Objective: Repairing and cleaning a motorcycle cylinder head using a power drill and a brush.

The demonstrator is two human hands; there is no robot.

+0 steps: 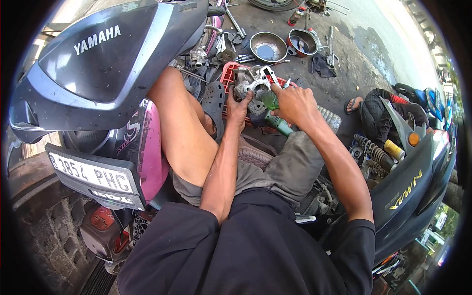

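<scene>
Between my knees I hold a grey metal engine casting (254,77), likely a cylinder head, with openings in its face. My left hand (237,108) is closed round its near left side, thumb on top. My right hand (297,104) is closed on a green see-through bottle (270,100), whose end is against or just beside the casting; I cannot tell if they touch. Beneath both sits a red plastic crate (227,73), mostly hidden. A green tool body (278,124) shows just below my right hand.
A metal basin (268,46) and a red pot (302,42) stand beyond the crate, near a spray can (296,16) and scattered tools. One scooter (98,54) is close on my left, another (408,196) on my right. Beside that one lies a shock absorber (374,151); a person's sandalled foot (353,103) shows beyond.
</scene>
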